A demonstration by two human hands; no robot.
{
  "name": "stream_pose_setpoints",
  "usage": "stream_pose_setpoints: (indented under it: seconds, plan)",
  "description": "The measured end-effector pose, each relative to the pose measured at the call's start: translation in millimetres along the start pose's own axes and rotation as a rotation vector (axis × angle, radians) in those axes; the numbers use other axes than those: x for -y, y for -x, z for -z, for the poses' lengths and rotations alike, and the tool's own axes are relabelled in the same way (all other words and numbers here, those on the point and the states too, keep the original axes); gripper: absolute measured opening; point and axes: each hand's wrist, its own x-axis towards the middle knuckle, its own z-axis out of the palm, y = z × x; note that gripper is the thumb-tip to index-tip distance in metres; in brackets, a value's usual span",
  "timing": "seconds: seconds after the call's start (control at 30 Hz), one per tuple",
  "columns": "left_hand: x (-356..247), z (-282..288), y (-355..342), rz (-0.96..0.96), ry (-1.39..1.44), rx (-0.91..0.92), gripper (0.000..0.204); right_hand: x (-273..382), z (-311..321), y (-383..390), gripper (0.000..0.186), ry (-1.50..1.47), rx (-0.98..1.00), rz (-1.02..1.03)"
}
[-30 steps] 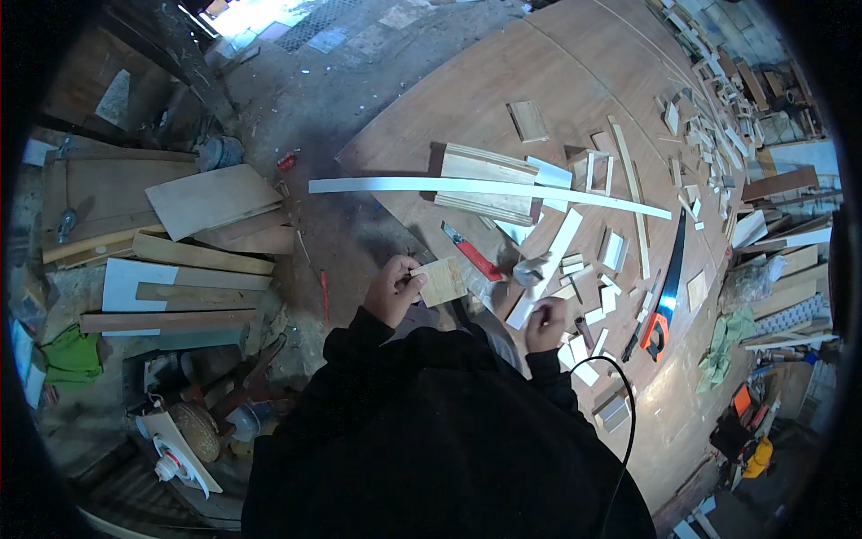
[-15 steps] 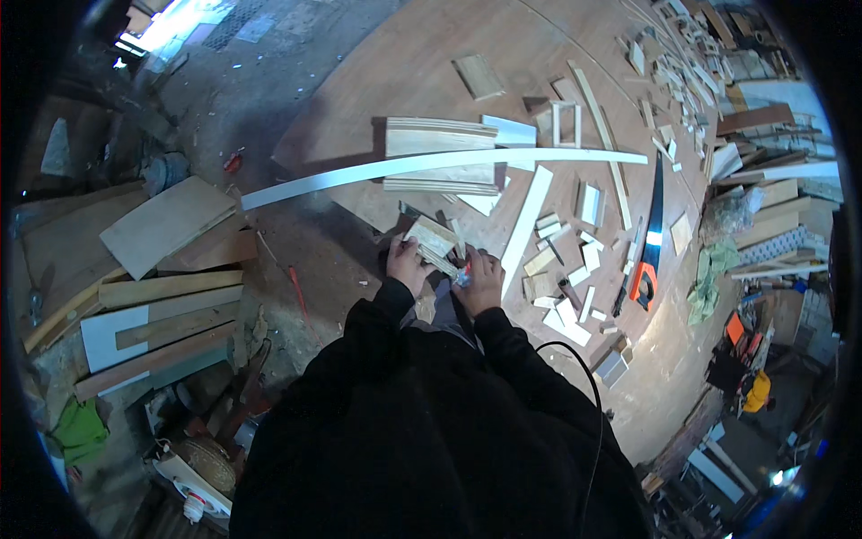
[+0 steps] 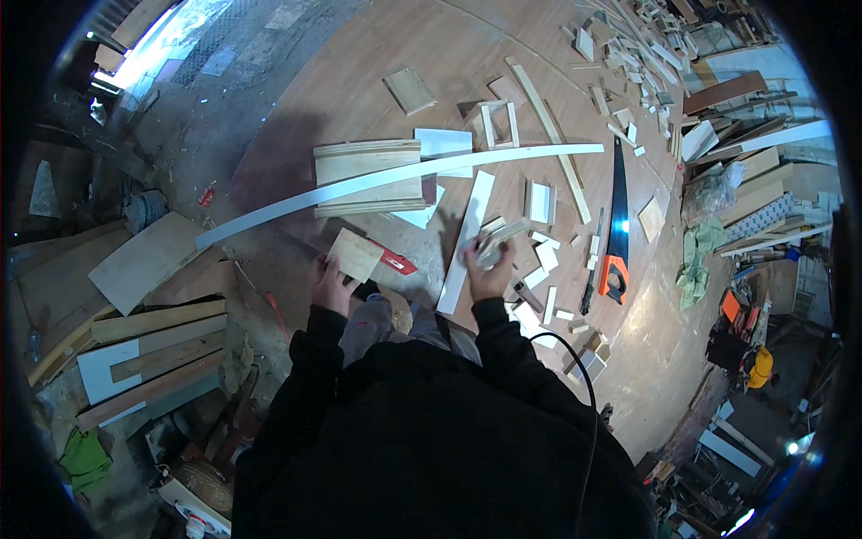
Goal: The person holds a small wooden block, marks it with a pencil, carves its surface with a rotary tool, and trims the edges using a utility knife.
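Observation:
My left hand [image 3: 331, 285] grips a small square of pale board [image 3: 356, 254] at one edge. Just right of that square lies a red-handled tool [image 3: 394, 260], partly covered by it, probably a cutter. My right hand [image 3: 487, 276] is closed on a blurred pale piece [image 3: 499, 238], with a greyish part at the fingers that I cannot make out. A white strip [image 3: 462, 242] lies beside my right hand, and a long white trim [image 3: 287, 208] crosses above both hands over some stacked boards [image 3: 355, 157].
Small offcuts [image 3: 544, 257] are scattered over the plywood worktop [image 3: 422, 36]. An orange-handled saw [image 3: 615, 274] lies at the right, near a green cloth [image 3: 699, 256]. Stacked boards [image 3: 153, 323] fill the lower left, and timber piles [image 3: 736, 189] line the right edge.
The view has shifted. My hands came together half a second ago and are now apart again, the left with the square board, the right raised with a piece it was not holding a second ago.

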Motion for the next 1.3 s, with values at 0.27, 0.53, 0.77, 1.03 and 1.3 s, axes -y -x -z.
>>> stream_pose_setpoints:
  seconds: [0.27,0.53,0.77,1.03,1.3]
  plan:
    - [44.0,62.4,-28.2,-0.214,-0.546,-0.06,0.036,-34.4,4.0,-136.4,0.091,0.22,-0.231,0.067]
    - [37.2,66.0,-30.9,-0.294,-0.712,-0.216,0.028,-31.2,-5.8,-134.4,0.094,0.267,-0.104,0.159]
    - [27.0,44.2,-31.6,-0.159,-0.698,-0.146,0.022,-8.9,16.5,-18.3,0.052,0.281,0.008,0.078]
    - [30.4,68.7,-55.0,-0.497,-1.184,-0.083,0.033,33.2,-97.5,43.7,0.062,0.744,0.636,0.386]
    - [18.6,50.8,-45.0,-0.453,-1.197,0.101,0.068,11.7,-117.3,48.4,0.053,0.788,0.613,0.393]
